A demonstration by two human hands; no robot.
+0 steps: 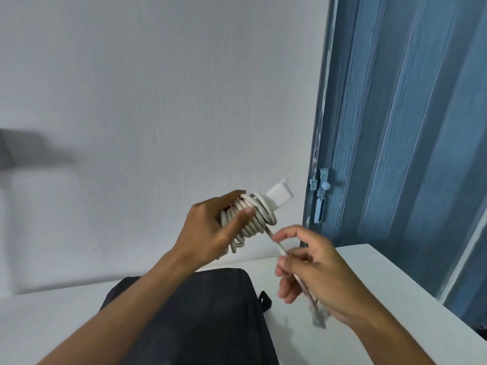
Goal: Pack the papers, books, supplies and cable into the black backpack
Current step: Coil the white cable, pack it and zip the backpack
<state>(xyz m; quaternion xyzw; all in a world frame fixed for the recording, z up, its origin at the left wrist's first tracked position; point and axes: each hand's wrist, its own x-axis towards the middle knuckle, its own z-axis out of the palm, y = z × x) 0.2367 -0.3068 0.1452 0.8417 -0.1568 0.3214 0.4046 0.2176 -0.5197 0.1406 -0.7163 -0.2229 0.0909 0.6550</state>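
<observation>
Overhead, head view: left hand (210,230) grips coiled white cable wound round white plastic charger block (250,219) above flat black fabric backpack (200,317) on white table (382,280); right hand (313,272) pinches cable's loose end.

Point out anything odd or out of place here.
Nothing stands out. The left hand grips the coiled white cable with its charger block; the right hand pinches the loose end above the black backpack.

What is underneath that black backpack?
The black backpack lies on a white table, which shows around it. Whatever sits directly beneath the bag, or inside it, is covered and cannot be seen.
</observation>
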